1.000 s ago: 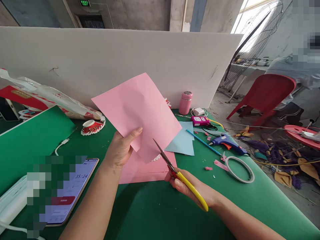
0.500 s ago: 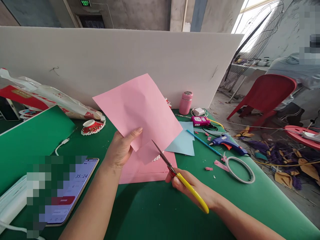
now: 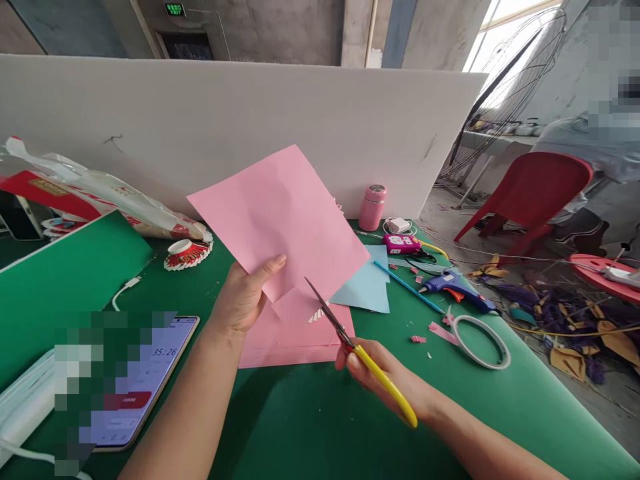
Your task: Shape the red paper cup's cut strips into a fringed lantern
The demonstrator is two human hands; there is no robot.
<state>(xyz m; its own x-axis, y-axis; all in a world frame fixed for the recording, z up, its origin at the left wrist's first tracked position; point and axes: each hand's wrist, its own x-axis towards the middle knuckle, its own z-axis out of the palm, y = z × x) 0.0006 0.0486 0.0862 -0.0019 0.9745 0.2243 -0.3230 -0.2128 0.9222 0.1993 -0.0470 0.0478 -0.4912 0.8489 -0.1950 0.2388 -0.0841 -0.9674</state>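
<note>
My left hand [image 3: 253, 293] is closed on a sheet of pink paper [image 3: 285, 220], thumb on its front face, holding it tilted above the table. A slit runs into the paper's lower edge, and a flap hangs there. In my right hand [image 3: 375, 367] are scissors with yellow handles [image 3: 385, 387]. Their blades point up and left at the paper's lower edge; from here they look nearly closed. Below lies more pink paper [image 3: 290, 357] on the green table, partly covered by the held sheet. Light blue paper [image 3: 367, 287] lies just right of it.
To the right are a blue glue gun [image 3: 457, 287], a tape roll [image 3: 483, 341], a blue stick [image 3: 407, 285] and a pink bottle [image 3: 373, 208]. On the left are a phone [image 3: 145, 387] and a red-and-white pleated piece [image 3: 187, 255]. A white panel [image 3: 240, 120] stands behind.
The flap at the paper's lower edge has shifted slightly, and the sheet's right corner sits a little further right. Both hands keep their hold almost in place.
</note>
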